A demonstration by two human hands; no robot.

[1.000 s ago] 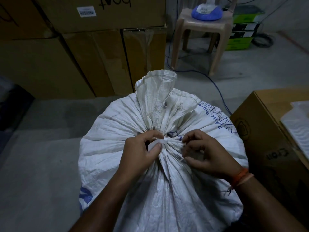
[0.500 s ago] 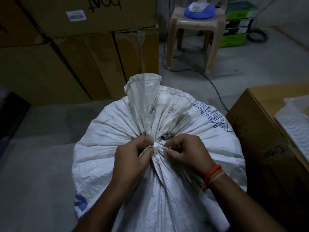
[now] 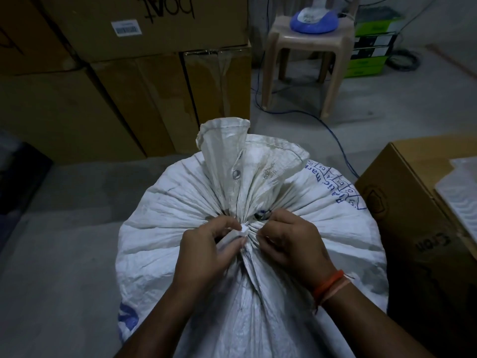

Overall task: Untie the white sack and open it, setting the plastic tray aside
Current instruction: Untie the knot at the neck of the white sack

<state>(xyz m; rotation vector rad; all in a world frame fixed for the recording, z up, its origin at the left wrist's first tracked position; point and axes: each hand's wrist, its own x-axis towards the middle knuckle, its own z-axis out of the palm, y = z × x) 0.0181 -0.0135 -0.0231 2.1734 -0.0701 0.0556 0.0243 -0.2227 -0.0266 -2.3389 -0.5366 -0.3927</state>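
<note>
Head view looks down on a bulging white woven-plastic sack (image 3: 180, 228) standing on the grey floor (image 3: 64, 254). Left hand (image 3: 206, 251) and right hand (image 3: 291, 241) pinch the small white tie (image 3: 244, 230) at its gathered neck, fingers closed on it. Sack fabric looks soft and crinkly, probably slippery; the knot is the hold. A ribbed white plastic tray (image 3: 462, 200) rests on the brown cardboard box (image 3: 402, 208) nearby.

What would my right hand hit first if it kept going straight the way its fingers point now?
Probably the white tie at the gathered neck of the white sack. The right hand points leftward at it, fingertips already about touching, with the left hand just beyond.
</note>
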